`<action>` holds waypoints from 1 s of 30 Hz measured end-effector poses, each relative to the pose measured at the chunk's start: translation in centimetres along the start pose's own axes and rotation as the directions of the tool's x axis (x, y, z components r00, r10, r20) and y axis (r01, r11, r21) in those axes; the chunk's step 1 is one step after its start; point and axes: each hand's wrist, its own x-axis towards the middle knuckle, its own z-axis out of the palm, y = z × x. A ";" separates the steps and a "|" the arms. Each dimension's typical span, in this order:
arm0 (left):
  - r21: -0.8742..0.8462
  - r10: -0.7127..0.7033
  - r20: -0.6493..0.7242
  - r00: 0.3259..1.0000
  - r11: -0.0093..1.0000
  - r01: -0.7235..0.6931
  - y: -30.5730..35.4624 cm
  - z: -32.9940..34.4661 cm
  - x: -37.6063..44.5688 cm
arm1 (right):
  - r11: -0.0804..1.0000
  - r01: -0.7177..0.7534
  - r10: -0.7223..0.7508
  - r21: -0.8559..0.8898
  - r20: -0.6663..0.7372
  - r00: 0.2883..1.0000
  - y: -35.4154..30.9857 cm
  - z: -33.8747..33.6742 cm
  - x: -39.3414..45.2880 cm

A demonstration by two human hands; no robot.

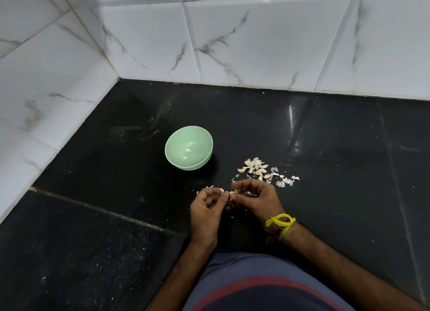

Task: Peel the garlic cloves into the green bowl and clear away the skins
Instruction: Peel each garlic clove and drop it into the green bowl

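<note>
Setting: white marble-veined wall tiles [256, 38] meeting a black polished stone tabletop [97, 171] at a corner; pale flecks scattered across the dark surface.

Item, left: small round pale-green plastic bowl [172, 145], upright on the tabletop, well apart from the wall; two peeled yellowish garlic cloves [187, 150] lying inside on its bottom.

Item, centre-left: left hand [206, 210], fingers curled, fingertips pinching at a small whitish garlic clove [231, 192] held between both hands, just above the tabletop.

Item, centre-right: right hand [258, 197], fingers curled inward, thumb and fingertips also pinching the same clove; yellow thread band [280, 223] tied round the wrist.

Item, right: loose heap of unpeeled cream garlic cloves and papery white skins [260, 168], near the bowl's right side and just beyond the hands; further skin scraps [287, 181] trailing rightward.

Handling note, judged: peeling in progress, early in the batch. Best done by anchoring the clove firmly with one hand, lifting the skin from the root end with a nail, stripping lengthwise. Advisable to drop skins onto the existing heap, not scatter; bare clove then to the bowl at left.
</note>
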 end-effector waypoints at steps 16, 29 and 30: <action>0.336 0.258 0.090 0.962 0.901 -0.274 0.0 -0.9 0.2 | 0.984 0.042 -0.040 -0.175 0.016 0.999 -0.2 -0.3 0.6; 0.479 0.321 0.202 0.925 0.791 -0.379 0.7 -0.4 -0.2 | 0.954 -0.003 0.031 -0.300 0.089 0.996 -0.5 -1.9 1.6; 0.477 0.316 0.202 0.927 0.795 -0.375 0.7 -0.3 -0.1 | 0.956 -0.014 0.045 -0.294 0.100 0.994 -0.6 -2.1 1.7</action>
